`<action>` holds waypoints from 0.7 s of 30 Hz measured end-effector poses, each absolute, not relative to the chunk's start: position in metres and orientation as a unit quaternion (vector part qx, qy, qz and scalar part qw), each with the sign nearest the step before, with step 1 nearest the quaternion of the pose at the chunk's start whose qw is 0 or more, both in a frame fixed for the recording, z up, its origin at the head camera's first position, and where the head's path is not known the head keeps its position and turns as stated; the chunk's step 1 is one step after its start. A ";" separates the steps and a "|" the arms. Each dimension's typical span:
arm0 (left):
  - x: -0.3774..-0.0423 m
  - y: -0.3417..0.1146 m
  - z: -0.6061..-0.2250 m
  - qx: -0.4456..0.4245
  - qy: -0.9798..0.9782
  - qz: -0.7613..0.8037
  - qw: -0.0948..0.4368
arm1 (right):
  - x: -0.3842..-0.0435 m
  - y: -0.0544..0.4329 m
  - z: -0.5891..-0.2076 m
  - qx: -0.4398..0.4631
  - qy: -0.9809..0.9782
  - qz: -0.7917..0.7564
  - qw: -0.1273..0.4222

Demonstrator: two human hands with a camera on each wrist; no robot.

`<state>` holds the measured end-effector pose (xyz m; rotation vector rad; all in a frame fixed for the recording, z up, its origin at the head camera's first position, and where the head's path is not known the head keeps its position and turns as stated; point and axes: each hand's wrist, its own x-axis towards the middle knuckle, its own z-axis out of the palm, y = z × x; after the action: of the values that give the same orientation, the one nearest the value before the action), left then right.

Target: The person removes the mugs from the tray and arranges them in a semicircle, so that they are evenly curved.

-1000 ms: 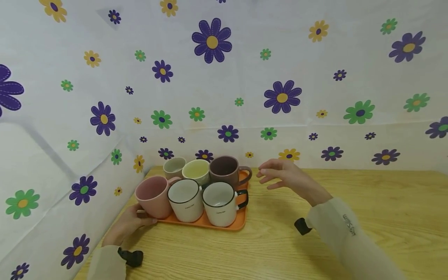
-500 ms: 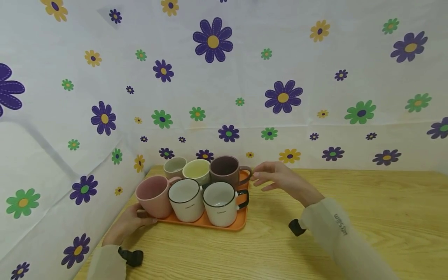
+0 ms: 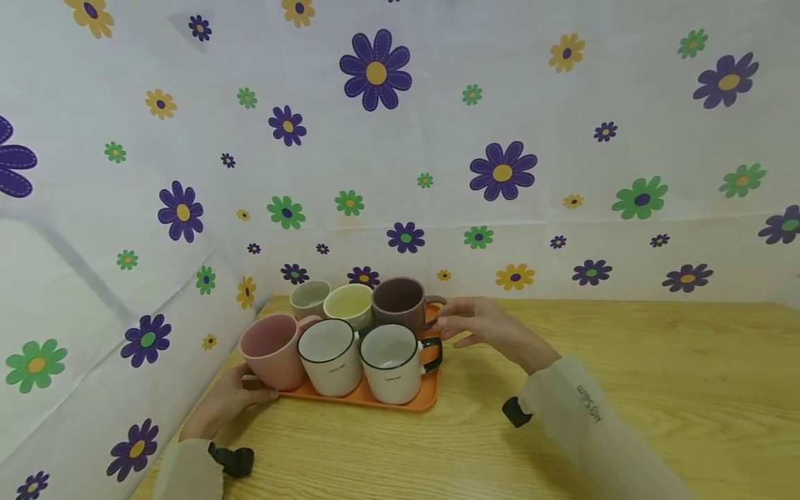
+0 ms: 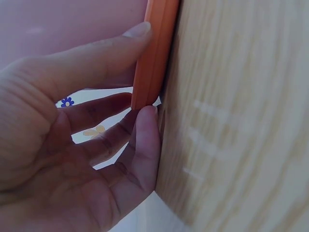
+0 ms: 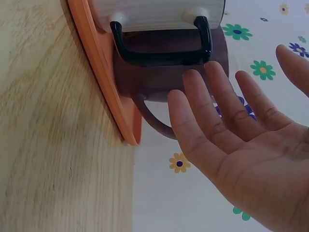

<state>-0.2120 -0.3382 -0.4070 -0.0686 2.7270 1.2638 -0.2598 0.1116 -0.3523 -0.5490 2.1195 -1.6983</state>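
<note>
An orange tray [image 3: 357, 401] carries several mugs on the wooden table. At its front left corner my left hand [image 3: 226, 399] holds the rim; in the left wrist view the thumb lies on the tray's edge [image 4: 154, 63] and the fingers curl to its underside. Beside that hand stands a pink mug [image 3: 275, 357], followed by two white mugs [image 3: 331, 371] [image 3: 392, 375] with black rims. A brown mug [image 3: 400, 300] fills the back right. My right hand [image 3: 490, 328] is by its handle, fingers loosely extended and gripping nothing; the right wrist view shows the palm [image 5: 260, 154] facing the mugs.
Behind the white mugs sit a pale yellow cup [image 3: 348, 304] and a greyish cup [image 3: 310, 297]. A white flowered cloth [image 3: 437, 139] hangs behind and to the left. Bare wooden tabletop [image 3: 625, 389] stretches off to the right.
My right hand has moved left, from beside the tray to the brown mug's handle. The left hand stays at the tray's corner, and the mugs stand where they were.
</note>
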 end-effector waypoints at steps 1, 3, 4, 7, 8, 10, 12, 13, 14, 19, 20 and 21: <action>-0.212 -0.338 -0.407 -0.023 0.905 0.419 0.067 | -0.260 0.110 -0.353 -0.193 0.752 -0.603 0.186; -0.212 -0.339 -0.407 -0.023 0.906 0.417 0.066 | -0.261 0.107 -0.356 -0.191 0.751 -0.603 0.190; -0.212 -0.339 -0.408 -0.023 0.906 0.416 0.066 | -0.261 0.105 -0.357 -0.190 0.750 -0.603 0.193; -0.212 -0.340 -0.408 -0.024 0.907 0.415 0.066 | -0.261 0.101 -0.359 -0.192 0.748 -0.604 0.197; -0.212 -0.341 -0.408 -0.023 0.908 0.414 0.066 | -0.261 0.100 -0.360 -0.195 0.747 -0.604 0.198; -0.212 -0.341 -0.407 -0.020 0.907 0.416 0.063 | -0.260 0.098 -0.360 -0.200 0.746 -0.603 0.199; -0.212 -0.340 -0.407 -0.017 0.906 0.419 0.059 | -0.260 0.096 -0.360 -0.204 0.745 -0.602 0.201; -0.212 -0.340 -0.407 -0.016 0.905 0.421 0.058 | -0.260 0.096 -0.360 -0.206 0.746 -0.601 0.201; -0.212 -0.340 -0.406 -0.016 0.905 0.421 0.057 | -0.260 0.095 -0.360 -0.206 0.746 -0.600 0.201; -0.211 -0.339 -0.406 -0.018 0.904 0.422 0.058 | -0.262 0.091 -0.364 -0.204 0.754 -0.590 0.204; -0.211 -0.339 -0.407 -0.015 0.905 0.422 0.056 | -0.262 0.090 -0.365 -0.207 0.754 -0.588 0.206; -0.211 -0.340 -0.407 -0.013 0.905 0.421 0.054 | -0.262 0.090 -0.366 -0.210 0.753 -0.588 0.208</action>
<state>-0.2111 -0.3396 -0.4073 -0.0381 2.7507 1.2790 -0.2619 0.0899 -0.3664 -0.5836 2.0963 -1.6354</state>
